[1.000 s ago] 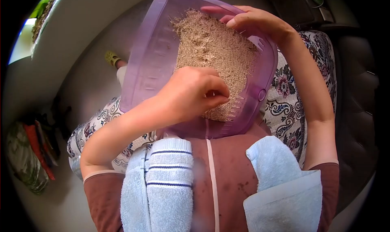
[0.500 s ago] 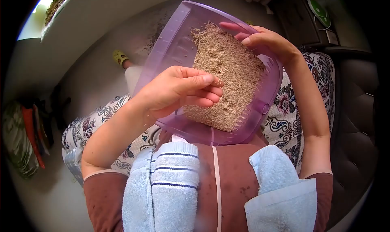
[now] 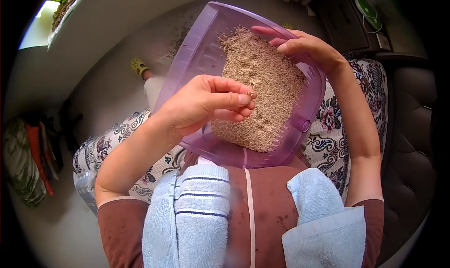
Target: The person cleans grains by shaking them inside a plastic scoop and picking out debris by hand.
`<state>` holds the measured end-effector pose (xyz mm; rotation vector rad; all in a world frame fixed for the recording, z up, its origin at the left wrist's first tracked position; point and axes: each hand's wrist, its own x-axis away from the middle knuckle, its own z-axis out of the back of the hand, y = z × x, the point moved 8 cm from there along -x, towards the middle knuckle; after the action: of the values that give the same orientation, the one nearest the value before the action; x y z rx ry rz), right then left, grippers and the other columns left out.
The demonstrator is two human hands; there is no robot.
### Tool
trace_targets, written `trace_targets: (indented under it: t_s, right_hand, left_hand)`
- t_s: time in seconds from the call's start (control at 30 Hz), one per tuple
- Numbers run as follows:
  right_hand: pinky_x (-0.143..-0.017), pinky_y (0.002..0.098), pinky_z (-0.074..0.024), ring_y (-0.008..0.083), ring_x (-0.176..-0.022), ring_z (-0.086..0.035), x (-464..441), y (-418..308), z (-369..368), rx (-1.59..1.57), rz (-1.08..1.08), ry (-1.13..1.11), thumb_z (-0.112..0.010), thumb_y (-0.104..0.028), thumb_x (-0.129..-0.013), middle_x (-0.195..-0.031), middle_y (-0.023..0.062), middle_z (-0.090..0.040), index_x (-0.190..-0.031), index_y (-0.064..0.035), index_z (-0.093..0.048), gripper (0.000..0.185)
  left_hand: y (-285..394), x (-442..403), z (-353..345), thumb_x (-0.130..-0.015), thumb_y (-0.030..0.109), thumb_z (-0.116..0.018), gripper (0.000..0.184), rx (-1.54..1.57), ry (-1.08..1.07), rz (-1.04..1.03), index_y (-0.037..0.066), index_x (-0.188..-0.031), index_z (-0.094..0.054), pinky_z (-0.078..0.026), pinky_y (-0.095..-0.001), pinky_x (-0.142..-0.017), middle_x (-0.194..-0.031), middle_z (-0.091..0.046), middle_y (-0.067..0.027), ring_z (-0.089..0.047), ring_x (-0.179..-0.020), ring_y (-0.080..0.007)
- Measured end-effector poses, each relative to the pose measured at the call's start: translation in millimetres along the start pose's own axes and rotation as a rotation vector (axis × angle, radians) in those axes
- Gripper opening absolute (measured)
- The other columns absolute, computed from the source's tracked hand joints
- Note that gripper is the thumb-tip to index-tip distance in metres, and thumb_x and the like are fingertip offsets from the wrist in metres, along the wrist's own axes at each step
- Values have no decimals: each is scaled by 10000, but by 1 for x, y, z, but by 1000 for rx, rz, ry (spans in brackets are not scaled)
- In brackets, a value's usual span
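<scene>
A translucent purple plastic bin (image 3: 192,47) rests tilted on my lap, with a wide layer of small tan grains (image 3: 265,90) spread over its bottom. Over the grains, my left hand (image 3: 213,99) is closed in a pinch, palm partly upward, with a few grains (image 3: 249,94) between thumb and forefinger. My right hand (image 3: 307,47) grips the bin's far right rim, thumb inside over the grains; some of its fingers show through the purple wall.
I sit on a flower-patterned cover (image 3: 328,115); a dark padded seat (image 3: 408,165) is on the right. Light blue towels (image 3: 201,207) hang over my front. A foot in a yellow clog (image 3: 138,67) stands on the floor beyond, near scattered dark bits (image 3: 180,38).
My left thumb has slid down off the fingertips, so grains at the fingertips show more clearly. The right hand and the bin have hardly moved.
</scene>
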<state>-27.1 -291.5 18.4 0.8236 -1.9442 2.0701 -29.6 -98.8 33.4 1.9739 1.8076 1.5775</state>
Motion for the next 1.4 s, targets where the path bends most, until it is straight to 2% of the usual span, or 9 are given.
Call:
trace_targets:
  t_s: [0.07,0.2,0.43,0.5,0.63,0.97,1.07,1.2,1.4]
  right_hand:
    - [-825,223,-409,96,-867,-494,1,-2,-2,-12,15,-1,-622,-354,-723,-1047,29,-509,-1423,-164,-442,747]
    - [-833,221,-405,93,-875,-495,2,-1,-3,-67,45,-17,-613,-328,-738,-1047,18,-512,-1421,-165,-445,722]
    - [-847,225,-403,97,-886,-500,6,0,-1,-48,59,-12,-611,-312,-753,-1036,7,-518,-1423,-160,-443,708]
    - [-868,234,-405,104,-910,-509,6,0,0,-59,70,-8,-616,-314,-750,-1055,17,-525,-1424,-160,-442,713]
    - [-910,255,-408,120,-969,-522,3,6,1,-81,52,-31,-623,-318,-743,-1109,49,-541,-1420,-159,-447,717]
    - [-887,253,-416,112,-966,-533,1,1,0,-24,98,-7,-619,-352,-755,-1170,45,-561,-1405,-160,-465,695]
    - [-824,246,-444,99,-953,-563,1,-1,-1,-9,136,-13,-622,-370,-794,-1216,27,-577,-1383,-177,-495,634]
    - [-802,242,-455,104,-931,-576,2,-5,-4,0,108,-36,-624,-379,-790,-1230,36,-575,-1382,-180,-496,638]
    - [-792,237,-457,100,-908,-575,0,-6,-5,-17,79,-43,-621,-374,-798,-1212,36,-579,-1379,-182,-499,624]
  left_hand:
    - [2,0,0,-862,65,-656,160,-125,40,-27,10,-1013,-662,-568,-256,-684,-936,-686,-85,-681,-775,-153]
    - [44,43,-56,-734,73,-682,165,-1893,482,-1090,85,-898,-661,-509,-280,-573,-841,-652,-24,-645,-693,-178]
    - [38,32,-41,-755,94,-698,99,-1759,381,-918,88,-840,-647,-508,-306,-560,-766,-639,-26,-637,-656,-198]
    - [46,32,-29,-820,84,-686,83,-1472,347,-863,55,-892,-657,-504,-262,-563,-757,-647,-24,-632,-651,-123]
    - [42,21,14,-899,90,-641,114,-595,163,-391,-12,-949,-648,-490,-198,-625,-809,-648,-17,-590,-697,-61]
    - [38,30,40,-904,121,-634,122,-254,191,-286,8,-944,-614,-496,-207,-610,-810,-628,-39,-589,-676,-70]
    - [34,31,34,-892,96,-641,94,-322,221,-292,8,-922,-627,-507,-215,-615,-816,-629,-26,-604,-694,-73]
    - [44,34,5,-801,81,-710,89,-1243,308,-727,58,-882,-681,-509,-235,-593,-855,-643,-20,-639,-680,-109]
    - [38,21,-17,-774,126,-730,110,-1545,328,-928,86,-868,-691,-520,-303,-592,-858,-631,-45,-642,-664,-207]
